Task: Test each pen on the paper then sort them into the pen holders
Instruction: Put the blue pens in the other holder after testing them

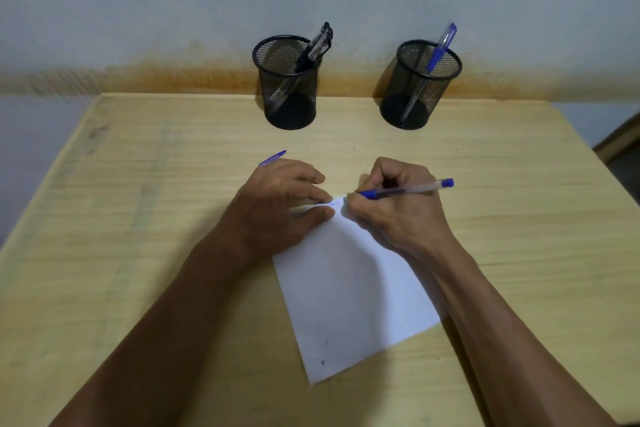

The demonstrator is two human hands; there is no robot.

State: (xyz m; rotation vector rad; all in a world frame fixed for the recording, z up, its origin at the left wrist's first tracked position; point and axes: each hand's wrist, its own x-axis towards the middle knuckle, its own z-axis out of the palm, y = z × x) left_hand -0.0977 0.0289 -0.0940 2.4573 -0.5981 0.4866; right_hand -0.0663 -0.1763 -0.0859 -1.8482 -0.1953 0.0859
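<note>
A white sheet of paper (349, 291) lies tilted on the wooden table (138, 218). My right hand (398, 215) grips a blue pen (408, 189) with its tip on the paper's top corner, where faint blue marks show. My left hand (277, 204) presses flat on the paper's upper left, and a blue pen cap (273, 159) sticks out behind its fingers; whether the hand holds the cap I cannot tell. Two black mesh pen holders stand at the table's back: the left holder (289, 80) has black pens (317, 45), the right holder (420, 83) has a blue pen (440, 48).
A grey wall with an orange stain runs right behind the holders. The table's left edge slants along the left side, and its right edge drops off near a dark doorway (620, 146) at the far right.
</note>
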